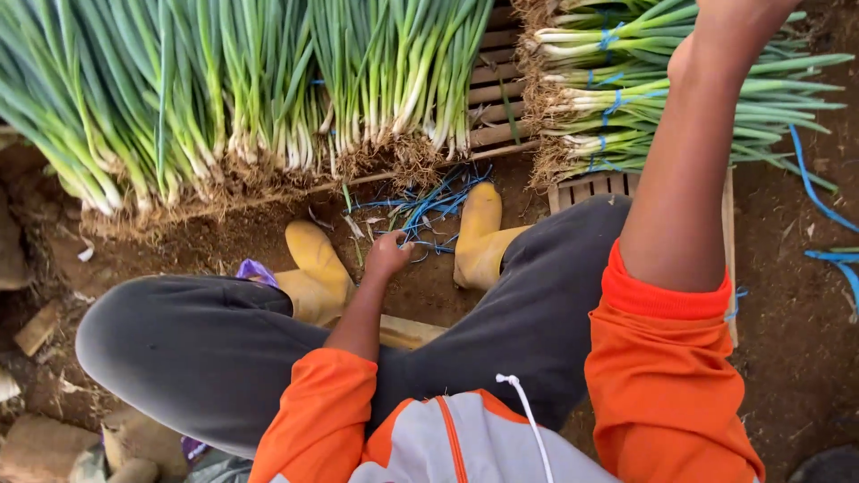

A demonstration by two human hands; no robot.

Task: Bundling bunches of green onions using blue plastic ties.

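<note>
My left hand [386, 254] reaches down between my knees to a loose pile of blue strings [428, 213] on the soil, its fingers pinched on one string. My right arm stretches up to the top right, over the tied bundles of green onions [626, 98]. Only the wrist end of my right hand [735, 20] shows; its fingers are cut off by the frame edge. A long row of loose green onions [224, 98] lies in front of me, roots toward me.
My yellow boots [315, 264] stand on brown soil either side of the strings. Wooden slat crates [501, 89] lie under the onions. More blue strings [828, 215] trail at the right. Stones and clods [40, 326] sit at the left.
</note>
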